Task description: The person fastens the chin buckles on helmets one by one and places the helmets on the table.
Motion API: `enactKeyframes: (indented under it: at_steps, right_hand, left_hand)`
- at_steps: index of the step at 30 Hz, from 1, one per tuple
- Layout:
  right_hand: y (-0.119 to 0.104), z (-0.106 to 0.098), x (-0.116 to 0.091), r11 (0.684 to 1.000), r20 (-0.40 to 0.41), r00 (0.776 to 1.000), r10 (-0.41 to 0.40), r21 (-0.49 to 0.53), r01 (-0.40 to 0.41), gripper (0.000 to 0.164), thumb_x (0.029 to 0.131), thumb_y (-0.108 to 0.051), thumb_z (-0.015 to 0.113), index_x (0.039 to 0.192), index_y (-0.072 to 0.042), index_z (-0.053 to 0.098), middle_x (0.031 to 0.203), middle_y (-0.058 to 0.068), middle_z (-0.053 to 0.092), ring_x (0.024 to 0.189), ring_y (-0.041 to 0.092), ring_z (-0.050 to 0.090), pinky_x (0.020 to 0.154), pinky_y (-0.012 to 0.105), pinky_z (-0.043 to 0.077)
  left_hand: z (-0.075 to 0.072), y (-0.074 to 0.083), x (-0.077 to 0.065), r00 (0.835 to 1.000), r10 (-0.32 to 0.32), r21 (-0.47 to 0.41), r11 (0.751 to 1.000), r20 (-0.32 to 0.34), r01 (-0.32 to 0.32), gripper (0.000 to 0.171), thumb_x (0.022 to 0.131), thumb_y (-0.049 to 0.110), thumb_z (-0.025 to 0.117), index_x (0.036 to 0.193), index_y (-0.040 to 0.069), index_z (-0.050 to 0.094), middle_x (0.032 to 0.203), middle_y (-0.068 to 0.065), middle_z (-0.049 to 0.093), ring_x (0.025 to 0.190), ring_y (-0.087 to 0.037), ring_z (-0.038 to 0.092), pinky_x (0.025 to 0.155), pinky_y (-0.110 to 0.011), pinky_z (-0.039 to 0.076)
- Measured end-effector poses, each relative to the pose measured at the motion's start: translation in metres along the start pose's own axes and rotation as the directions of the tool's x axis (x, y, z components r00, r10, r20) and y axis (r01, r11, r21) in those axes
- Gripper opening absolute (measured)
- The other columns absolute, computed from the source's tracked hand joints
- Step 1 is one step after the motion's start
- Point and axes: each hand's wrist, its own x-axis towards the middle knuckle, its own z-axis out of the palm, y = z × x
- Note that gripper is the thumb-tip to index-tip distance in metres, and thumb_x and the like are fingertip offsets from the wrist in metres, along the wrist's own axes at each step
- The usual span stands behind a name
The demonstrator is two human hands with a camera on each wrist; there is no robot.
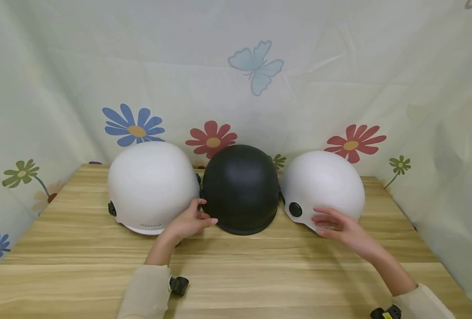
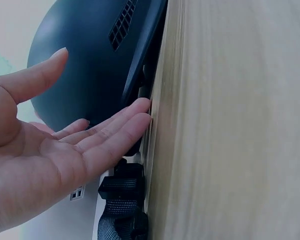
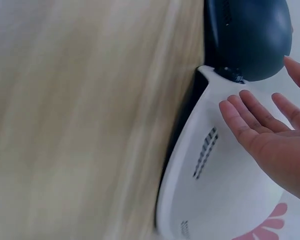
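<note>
Three helmets stand side by side on the wooden table. At the left is a white helmet (image 1: 152, 184), in the middle a black helmet (image 1: 241, 188), and at the right another white helmet (image 1: 325, 184). My left hand (image 1: 189, 223) is at the lower left side of the black helmet, in front of the gap beside the left white one. In the left wrist view its fingers are extended and its thumb is spread. My right hand (image 1: 345, 230) hovers before the right white helmet, fingers relaxed and holding nothing. Whether either hand touches a helmet I cannot tell.
A black strap with a buckle (image 2: 121, 190) lies by the left white helmet, low near the table (image 1: 252, 279). Behind the helmets hangs a pale cloth (image 1: 172, 79) printed with flowers and a butterfly. It also covers both sides.
</note>
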Motion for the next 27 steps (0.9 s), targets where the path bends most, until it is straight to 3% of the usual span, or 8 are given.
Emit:
enactKeyframes:
  at_steps: [3,8,14,21,27]
  right_hand:
    - [-0.005,0.003,0.009,0.999,0.018,1.0,-0.003,-0.033,0.004,0.054,0.088,-0.013,0.061,0.134,0.003,0.038,0.125,0.027,0.047,0.115,0.042,0.045,0.082,0.022,0.047]
    - [-0.012,0.009,0.024,0.995,0.024,0.999,-0.027,-0.096,0.029,0.055,0.087,-0.015,0.063,0.134,0.0,0.04,0.125,0.024,0.048,0.115,0.039,0.047,0.085,0.02,0.044]
    - [-0.013,0.019,0.043,0.993,0.034,0.998,-0.049,-0.105,0.053,0.055,0.087,-0.011,0.063,0.134,0.002,0.039,0.128,0.025,0.046,0.115,0.038,0.047,0.089,0.034,0.044]
    - [-0.012,0.028,0.061,0.999,0.052,0.998,-0.043,-0.031,0.045,0.058,0.086,-0.004,0.061,0.137,0.003,0.034,0.136,0.029,0.035,0.118,0.043,0.041,0.087,0.034,0.046]
    - [-0.01,0.037,0.072,0.999,0.044,0.998,-0.043,-0.026,0.045,0.063,0.086,-0.005,0.062,0.139,0.002,0.03,0.14,0.025,0.031,0.122,0.043,0.036,0.094,0.046,0.039]
  left_hand:
    - [0.0,-0.001,0.001,1.0,0.003,-0.019,1.0,0.006,-0.003,0.072,0.085,0.021,0.066,0.137,0.002,0.02,0.11,-0.02,0.051,0.091,-0.03,0.057,0.078,-0.041,0.048]
    - [-0.003,-0.003,0.001,0.999,0.023,-0.051,0.998,0.028,-0.021,0.081,0.086,0.021,0.065,0.144,0.006,0.009,0.114,-0.021,0.049,0.094,-0.03,0.057,0.08,-0.043,0.048]
    - [-0.005,-0.004,0.0,0.997,0.042,-0.066,0.997,0.057,-0.038,0.09,0.086,0.023,0.065,0.146,0.009,0.0,0.121,-0.026,0.044,0.093,-0.031,0.057,0.082,-0.044,0.047]
    - [-0.005,-0.004,-0.001,0.996,0.05,-0.064,0.997,0.07,-0.045,0.092,0.085,0.025,0.066,0.147,0.011,-0.002,0.127,-0.03,0.039,0.1,-0.03,0.055,0.083,-0.045,0.046]
    - [-0.004,-0.004,-0.001,0.996,0.056,-0.05,0.997,0.071,-0.052,0.092,0.086,0.025,0.065,0.147,0.011,-0.003,0.13,-0.032,0.036,0.104,-0.033,0.054,0.083,-0.047,0.046]
